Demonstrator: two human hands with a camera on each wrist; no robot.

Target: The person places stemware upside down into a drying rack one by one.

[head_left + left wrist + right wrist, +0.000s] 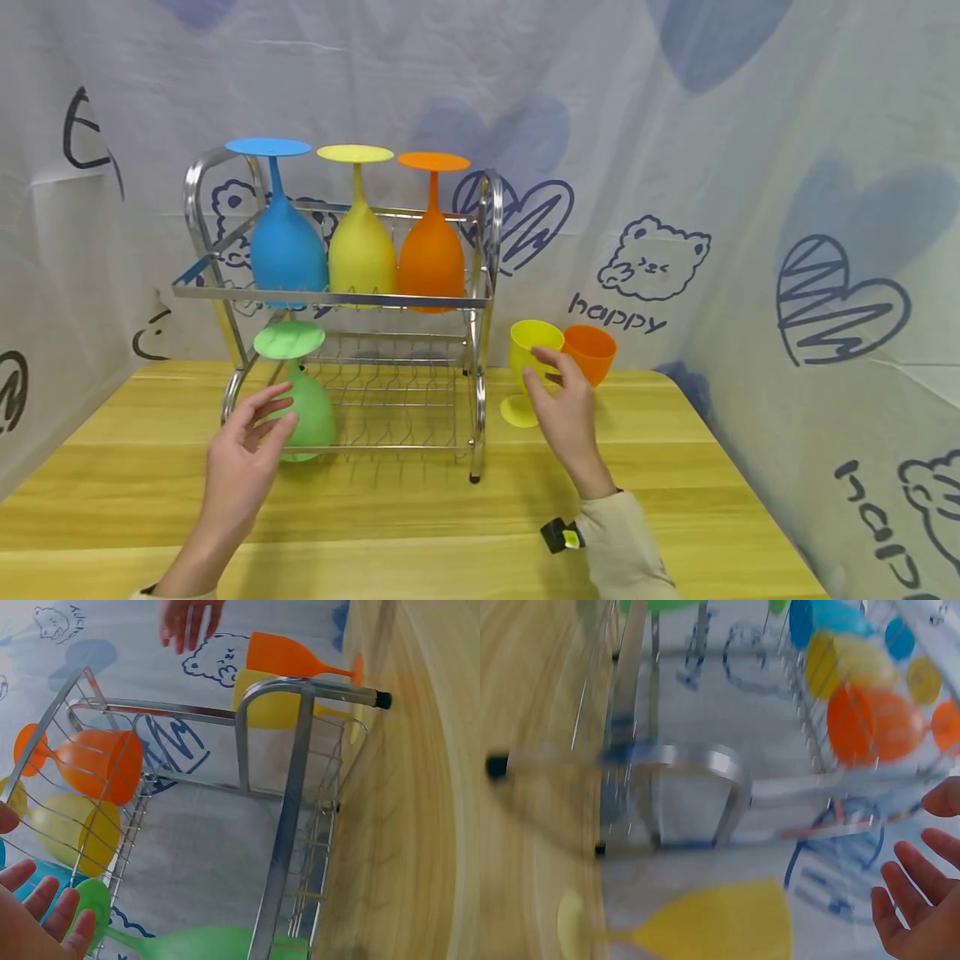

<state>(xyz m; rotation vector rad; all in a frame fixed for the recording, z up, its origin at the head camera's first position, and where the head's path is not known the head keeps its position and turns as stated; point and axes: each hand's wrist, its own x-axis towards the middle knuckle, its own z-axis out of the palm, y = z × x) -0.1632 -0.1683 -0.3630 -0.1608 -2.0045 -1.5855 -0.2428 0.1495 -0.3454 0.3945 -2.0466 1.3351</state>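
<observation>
A green plastic goblet (311, 408) stands upside down on the left of the rack's lower tier. In front of it is my left hand (251, 454), fingers loosely bent and apart, holding nothing. A yellow goblet (519, 404) stands upright on the table right of the rack, partly covered by my right hand (566, 412). That hand's fingers are spread around air, and in the right wrist view they are apart from the yellow goblet (720, 922). Behind it is an orange goblet (592, 354), its lower part hidden by the hand.
The two-tier metal dish rack (480, 375) stands on the wooden table (390, 542). Its upper tier bears upside-down blue (288, 254), yellow (362, 250) and orange goblets (432, 254). A printed cloth (750, 250) hangs behind and at the sides.
</observation>
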